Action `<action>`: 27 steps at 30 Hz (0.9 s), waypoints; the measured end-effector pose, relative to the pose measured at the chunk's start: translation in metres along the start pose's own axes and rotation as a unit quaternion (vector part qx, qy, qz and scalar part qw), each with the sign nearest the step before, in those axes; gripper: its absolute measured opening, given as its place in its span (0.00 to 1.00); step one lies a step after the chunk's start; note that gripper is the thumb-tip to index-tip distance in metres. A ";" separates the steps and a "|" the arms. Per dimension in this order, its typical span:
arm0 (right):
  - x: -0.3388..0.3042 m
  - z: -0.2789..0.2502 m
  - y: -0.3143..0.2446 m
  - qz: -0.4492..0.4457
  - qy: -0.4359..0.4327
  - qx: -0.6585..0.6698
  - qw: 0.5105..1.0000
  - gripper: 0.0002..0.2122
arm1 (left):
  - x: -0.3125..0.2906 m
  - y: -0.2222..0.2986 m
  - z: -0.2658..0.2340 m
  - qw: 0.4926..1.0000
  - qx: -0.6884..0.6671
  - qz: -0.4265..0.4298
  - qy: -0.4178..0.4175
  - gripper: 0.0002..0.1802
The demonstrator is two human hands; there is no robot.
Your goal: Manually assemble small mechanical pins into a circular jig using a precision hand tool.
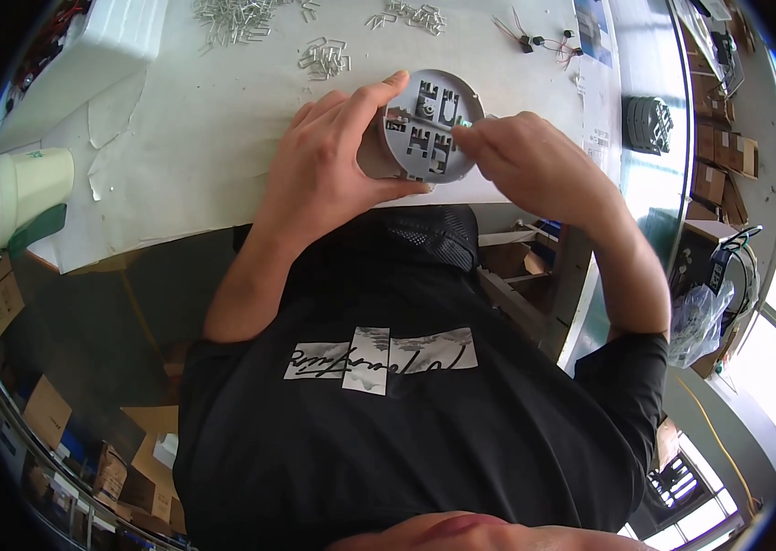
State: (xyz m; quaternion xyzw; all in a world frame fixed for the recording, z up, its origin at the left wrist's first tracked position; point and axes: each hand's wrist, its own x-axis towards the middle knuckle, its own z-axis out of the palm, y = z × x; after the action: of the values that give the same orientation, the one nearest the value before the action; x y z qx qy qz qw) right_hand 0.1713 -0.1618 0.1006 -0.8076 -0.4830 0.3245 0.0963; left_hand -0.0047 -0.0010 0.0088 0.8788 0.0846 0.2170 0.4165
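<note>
Pinching round grey plastic housing (431, 126) in left hand (328, 149); holding right hand (535, 161) at its edge, cannot tell if pinching anything. Might tilt housing by pushing unevenly.

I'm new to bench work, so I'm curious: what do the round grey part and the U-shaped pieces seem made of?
The round grey part looks like moulded plastic with a matte finish: its body is evenly grey with crisp cutouts, though painted metal can't be ruled out. The U-shaped pieces are probably bare, shiny metal wire: they are thin, silvery and bent.
</note>
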 end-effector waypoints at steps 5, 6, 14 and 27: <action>-0.021 0.037 0.011 -0.019 0.164 0.266 0.950 0.16 | 0.003 0.002 -0.019 0.994 -0.074 -0.032 -0.080 0.42; -0.023 0.053 0.013 -0.076 0.207 0.202 0.954 0.15 | 0.004 -0.001 -0.017 0.994 -0.082 -0.037 -0.064 0.35; -0.031 0.079 0.012 -0.178 0.540 0.010 0.823 0.24 | 0.013 0.018 0.011 0.990 -0.127 -0.011 0.060 0.14; -0.200 -0.028 0.483 0.507 0.631 -0.039 0.586 0.29 | 0.005 -0.007 0.010 0.995 0.078 0.017 0.065 0.09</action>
State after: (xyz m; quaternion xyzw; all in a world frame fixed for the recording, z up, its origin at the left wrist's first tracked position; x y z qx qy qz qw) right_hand 0.4707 -0.5748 -0.0183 -0.9264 0.1745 -0.2897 0.1657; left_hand 0.0046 -0.0018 -0.0005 0.8942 0.1127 0.2732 0.3362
